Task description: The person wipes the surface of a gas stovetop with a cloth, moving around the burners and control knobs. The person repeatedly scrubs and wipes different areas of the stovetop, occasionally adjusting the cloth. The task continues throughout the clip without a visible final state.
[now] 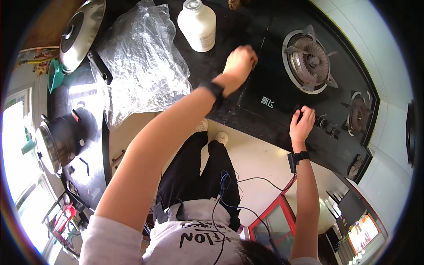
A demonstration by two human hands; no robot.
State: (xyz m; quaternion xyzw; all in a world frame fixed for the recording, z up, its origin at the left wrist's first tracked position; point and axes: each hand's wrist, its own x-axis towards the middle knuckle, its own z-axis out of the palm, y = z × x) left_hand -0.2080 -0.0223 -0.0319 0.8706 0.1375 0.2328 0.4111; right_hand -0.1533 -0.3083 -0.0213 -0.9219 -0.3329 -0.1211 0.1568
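Observation:
My left hand (241, 63) is over the black counter beside the left edge of the glass gas hob (268, 82), its fingers curled down. A small dark edge shows by its fingertips; whether it holds something cannot be told. My right hand (303, 124) is at the hob's front, left of the control knobs (326, 126), thumb and fingers bent around a dark spot that may be a knob. A large burner with its pan support (309, 61) lies beyond it. A white bottle (198, 28) with a silvery cap stands left of my left hand.
Clear plastic sheeting (142, 63) covers the counter at left, near a lidded pan (81, 36) and a green plastic item (55, 74). A lidded pot (56, 145) stands further left. A smaller burner (357, 114) is at right. Cables (261, 179) hang from my right wrist.

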